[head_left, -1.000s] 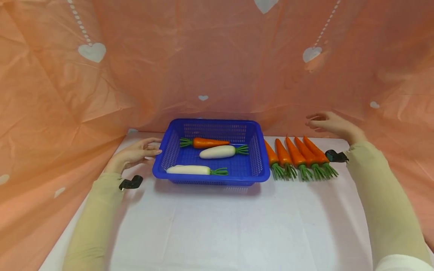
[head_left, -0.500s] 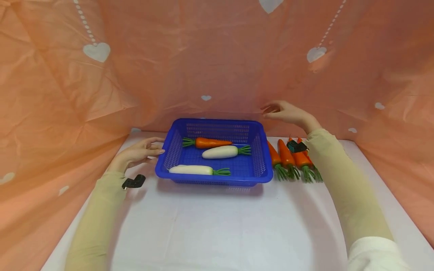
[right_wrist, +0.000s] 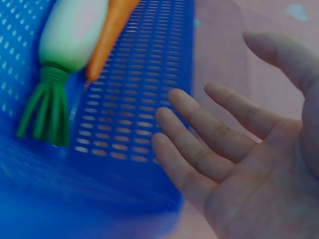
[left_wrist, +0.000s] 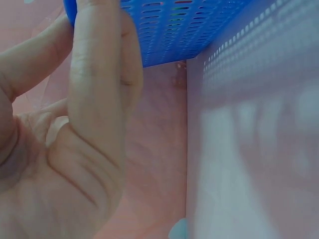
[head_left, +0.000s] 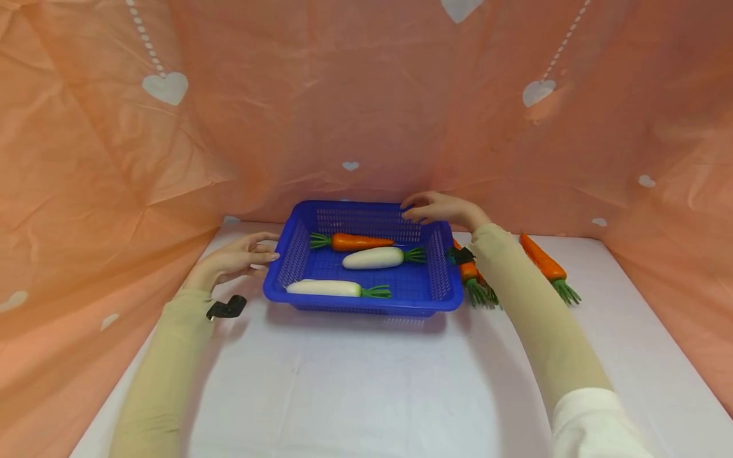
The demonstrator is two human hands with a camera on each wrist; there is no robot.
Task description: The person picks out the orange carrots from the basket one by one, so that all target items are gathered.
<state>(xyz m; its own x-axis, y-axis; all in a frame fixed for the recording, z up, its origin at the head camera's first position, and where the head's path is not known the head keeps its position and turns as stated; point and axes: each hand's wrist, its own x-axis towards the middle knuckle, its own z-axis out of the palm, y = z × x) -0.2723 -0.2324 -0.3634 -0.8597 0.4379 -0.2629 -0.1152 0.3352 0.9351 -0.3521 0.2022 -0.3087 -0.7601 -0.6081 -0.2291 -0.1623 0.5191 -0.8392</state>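
My left hand (head_left: 231,259) holds the left rim of a blue plastic basket (head_left: 366,307). In the left wrist view its fingers (left_wrist: 97,64) reach up to the rim, and their tips are partly hidden. Inside the basket lie a carrot (head_left: 357,242) at the back, a white radish (head_left: 372,257) in the middle and another white radish (head_left: 323,288) along the front wall. Over the basket's far right corner hovers my right hand (head_left: 438,208), holding nothing. Its fingers are spread and loosely bent in the right wrist view, beside the perforated wall.
To the basket's right, carrots with green tops lie on the white tabletop (head_left: 355,381). One carrot (head_left: 545,264) shows beyond my right sleeve, others are partly covered by the arm. An orange cloth (head_left: 366,114) with white hearts hangs behind and at both sides.
My right hand has travelled left from above the carrots to the basket's far right corner, rising and then lowering. The left hand has stayed at the rim.
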